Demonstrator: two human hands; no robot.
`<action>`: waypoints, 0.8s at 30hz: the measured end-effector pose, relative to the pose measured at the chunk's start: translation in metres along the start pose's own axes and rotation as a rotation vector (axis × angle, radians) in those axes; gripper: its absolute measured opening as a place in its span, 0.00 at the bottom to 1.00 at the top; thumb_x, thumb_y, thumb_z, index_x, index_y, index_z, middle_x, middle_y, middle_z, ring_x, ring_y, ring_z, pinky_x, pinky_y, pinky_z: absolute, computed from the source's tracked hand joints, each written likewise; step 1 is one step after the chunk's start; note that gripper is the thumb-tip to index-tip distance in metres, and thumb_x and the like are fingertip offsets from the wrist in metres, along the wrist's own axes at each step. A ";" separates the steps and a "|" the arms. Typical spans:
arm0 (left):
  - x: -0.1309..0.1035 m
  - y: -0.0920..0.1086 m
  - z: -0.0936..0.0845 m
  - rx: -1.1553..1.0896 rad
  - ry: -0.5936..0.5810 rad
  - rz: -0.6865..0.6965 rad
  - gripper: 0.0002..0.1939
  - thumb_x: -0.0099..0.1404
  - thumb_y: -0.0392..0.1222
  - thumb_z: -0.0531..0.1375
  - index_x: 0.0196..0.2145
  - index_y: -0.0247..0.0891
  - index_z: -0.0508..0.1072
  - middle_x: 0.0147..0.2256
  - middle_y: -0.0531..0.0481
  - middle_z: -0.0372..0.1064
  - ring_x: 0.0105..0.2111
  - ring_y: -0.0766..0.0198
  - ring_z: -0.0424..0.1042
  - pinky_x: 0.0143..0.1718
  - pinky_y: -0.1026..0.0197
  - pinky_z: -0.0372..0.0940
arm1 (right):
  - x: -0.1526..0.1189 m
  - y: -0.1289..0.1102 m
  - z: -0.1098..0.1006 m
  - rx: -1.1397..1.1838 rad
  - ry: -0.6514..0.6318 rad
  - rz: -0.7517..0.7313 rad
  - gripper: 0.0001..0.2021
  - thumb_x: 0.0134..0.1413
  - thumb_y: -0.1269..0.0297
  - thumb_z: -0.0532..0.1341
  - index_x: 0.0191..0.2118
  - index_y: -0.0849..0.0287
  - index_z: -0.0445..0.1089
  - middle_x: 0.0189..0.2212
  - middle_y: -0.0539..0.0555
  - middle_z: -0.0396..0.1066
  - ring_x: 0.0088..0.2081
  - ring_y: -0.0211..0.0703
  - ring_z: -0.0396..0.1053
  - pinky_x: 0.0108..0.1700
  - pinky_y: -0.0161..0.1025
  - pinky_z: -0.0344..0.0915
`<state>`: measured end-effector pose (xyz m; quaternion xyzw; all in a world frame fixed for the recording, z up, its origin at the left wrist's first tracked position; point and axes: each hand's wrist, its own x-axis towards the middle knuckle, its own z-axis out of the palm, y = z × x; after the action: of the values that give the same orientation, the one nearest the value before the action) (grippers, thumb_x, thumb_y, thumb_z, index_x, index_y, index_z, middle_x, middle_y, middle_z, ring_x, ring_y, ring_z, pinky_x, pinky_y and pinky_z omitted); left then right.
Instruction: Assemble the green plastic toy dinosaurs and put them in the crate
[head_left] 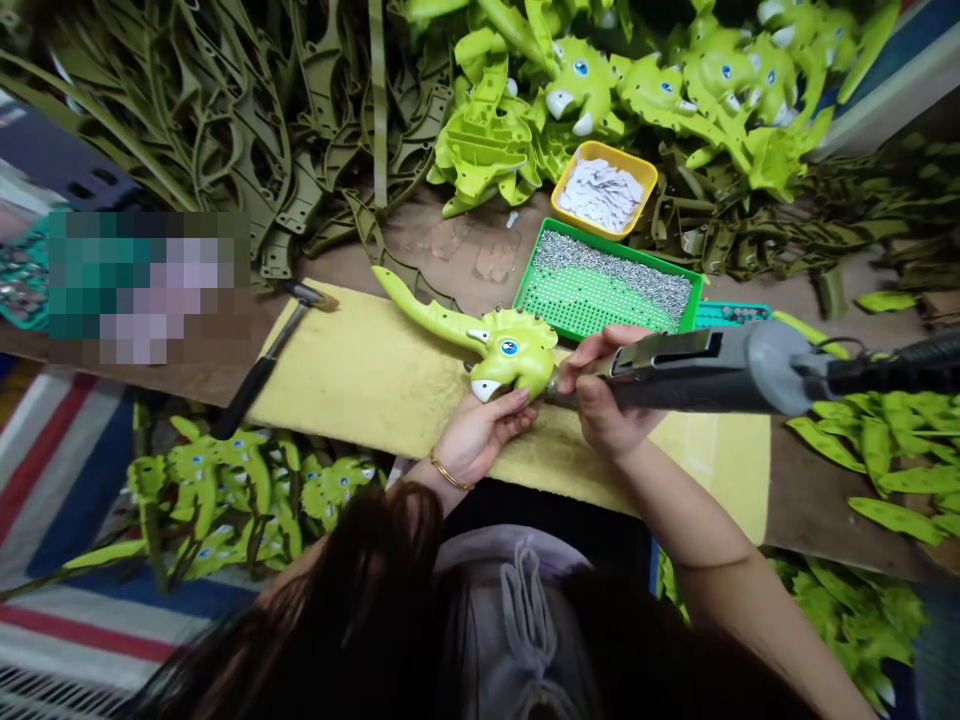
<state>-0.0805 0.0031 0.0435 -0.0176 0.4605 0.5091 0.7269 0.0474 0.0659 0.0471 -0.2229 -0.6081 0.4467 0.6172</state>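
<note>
A lime-green horned toy (pixel 531 352) is held over the yellow mat (pixel 360 375), its lower edge pinched between the thumb and curled fingers of the left hand (pixel 484 435). A dark, corded power driver (pixel 690 372) is gripped near its front by the closed fingers of the right hand (pixel 611 410) and is pointed at the toy's right side, though whether a screw is engaged cannot be told. Beyond them a green tray (pixel 570 298) is partly filled with screws, and a hammer (pixel 251 390) is laid across the mat's left edge.
</note>
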 end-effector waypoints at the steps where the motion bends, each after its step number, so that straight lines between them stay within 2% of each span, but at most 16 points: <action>1: 0.000 -0.002 0.000 -0.006 0.003 0.003 0.14 0.49 0.30 0.69 0.35 0.32 0.73 0.27 0.51 0.74 0.23 0.71 0.72 0.25 0.71 0.69 | -0.002 -0.001 0.000 0.000 0.000 0.003 0.21 0.53 0.60 0.64 0.53 0.44 0.63 0.33 0.46 0.67 0.23 0.32 0.65 0.25 0.35 0.67; 4: -0.001 -0.009 0.002 -0.017 -0.013 0.019 0.16 0.48 0.32 0.71 0.35 0.32 0.73 0.27 0.52 0.74 0.23 0.71 0.72 0.26 0.71 0.69 | -0.001 -0.013 -0.001 -0.016 -0.004 0.026 0.21 0.52 0.60 0.64 0.52 0.44 0.64 0.30 0.45 0.68 0.22 0.32 0.65 0.24 0.35 0.67; 7: -0.002 -0.019 0.002 0.035 -0.015 0.065 0.20 0.48 0.38 0.72 0.37 0.31 0.72 0.28 0.50 0.74 0.23 0.71 0.72 0.26 0.70 0.69 | 0.020 -0.023 0.000 -0.030 0.027 0.052 0.19 0.53 0.59 0.64 0.51 0.45 0.65 0.30 0.45 0.70 0.20 0.31 0.64 0.21 0.33 0.65; 10: -0.005 -0.021 -0.005 0.217 -0.036 0.053 0.24 0.49 0.43 0.72 0.41 0.31 0.70 0.29 0.47 0.75 0.23 0.68 0.73 0.26 0.67 0.70 | 0.058 -0.008 0.001 -0.146 0.294 -0.033 0.17 0.53 0.58 0.64 0.48 0.47 0.64 0.31 0.44 0.70 0.19 0.29 0.62 0.21 0.31 0.64; 11: -0.006 -0.018 -0.009 0.283 -0.050 0.036 0.26 0.49 0.45 0.72 0.42 0.31 0.69 0.30 0.46 0.75 0.23 0.66 0.74 0.26 0.66 0.71 | 0.070 0.004 0.000 -0.218 0.407 -0.057 0.16 0.52 0.57 0.64 0.46 0.48 0.64 0.32 0.45 0.69 0.19 0.28 0.62 0.22 0.32 0.64; 13: -0.007 -0.008 -0.018 0.381 -0.062 0.024 0.28 0.50 0.46 0.72 0.43 0.32 0.66 0.31 0.46 0.76 0.24 0.64 0.75 0.28 0.63 0.73 | 0.089 0.032 -0.003 -0.321 0.519 -0.037 0.15 0.52 0.52 0.62 0.42 0.51 0.63 0.33 0.47 0.67 0.21 0.30 0.64 0.24 0.34 0.65; 17: -0.008 0.017 -0.033 0.434 -0.012 0.128 0.29 0.49 0.46 0.72 0.43 0.35 0.63 0.32 0.47 0.76 0.27 0.63 0.77 0.32 0.62 0.74 | 0.097 0.076 -0.010 -0.389 0.492 0.014 0.16 0.52 0.46 0.60 0.41 0.51 0.62 0.34 0.49 0.65 0.23 0.34 0.67 0.27 0.38 0.65; 20: -0.005 0.027 -0.036 0.452 -0.028 0.142 0.28 0.49 0.44 0.71 0.44 0.34 0.64 0.30 0.49 0.75 0.27 0.64 0.77 0.33 0.63 0.74 | 0.091 0.084 -0.012 -0.396 0.471 0.033 0.16 0.51 0.46 0.61 0.38 0.52 0.62 0.30 0.47 0.65 0.23 0.35 0.66 0.28 0.39 0.65; 24: 0.003 0.028 -0.034 0.460 -0.041 0.118 0.27 0.49 0.44 0.71 0.43 0.35 0.64 0.32 0.49 0.75 0.29 0.63 0.77 0.34 0.61 0.75 | 0.086 0.084 -0.012 -0.343 0.487 0.073 0.21 0.47 0.41 0.62 0.39 0.52 0.63 0.30 0.48 0.67 0.22 0.34 0.65 0.28 0.40 0.67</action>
<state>-0.1243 0.0015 0.0345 0.1860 0.5498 0.4327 0.6898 0.0232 0.1821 0.0244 -0.4464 -0.5002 0.2926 0.6818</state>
